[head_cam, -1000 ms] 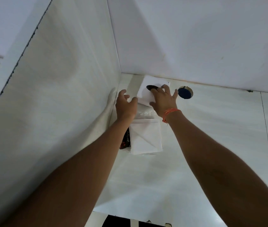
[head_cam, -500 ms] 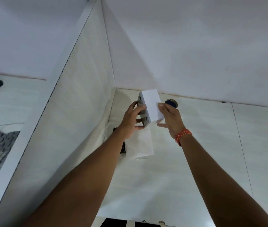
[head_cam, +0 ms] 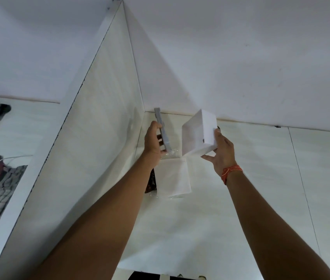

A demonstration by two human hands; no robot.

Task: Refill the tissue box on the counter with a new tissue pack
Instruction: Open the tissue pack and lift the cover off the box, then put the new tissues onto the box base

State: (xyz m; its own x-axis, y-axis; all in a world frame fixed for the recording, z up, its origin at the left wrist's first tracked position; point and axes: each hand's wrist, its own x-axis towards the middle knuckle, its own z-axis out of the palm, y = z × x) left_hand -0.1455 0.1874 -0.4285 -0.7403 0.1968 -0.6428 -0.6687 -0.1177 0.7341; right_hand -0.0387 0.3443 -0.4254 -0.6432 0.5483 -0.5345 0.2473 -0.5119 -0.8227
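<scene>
A white tissue box (head_cam: 199, 132) tilts in the air above the counter (head_cam: 251, 199), gripped by the right hand (head_cam: 220, 150). The left hand (head_cam: 154, 142) clasps a flat grey panel (head_cam: 163, 130) beside it. Below both lies the plastic-wrapped tissue pack (head_cam: 173, 179), in the counter's corner.

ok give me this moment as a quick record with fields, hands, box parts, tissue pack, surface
left hand: holds the flat grey panel of the box, nearly upright, lifted off the counter
right hand: holds the white box shell, tilted, in the air
box state: in two parts, held apart, one in each hand
tissue pack: lies on the counter below the hands, in clear wrap, not yet in the box
counter: white, in the corner of two white walls
wrist: orange band on the right wrist
</scene>
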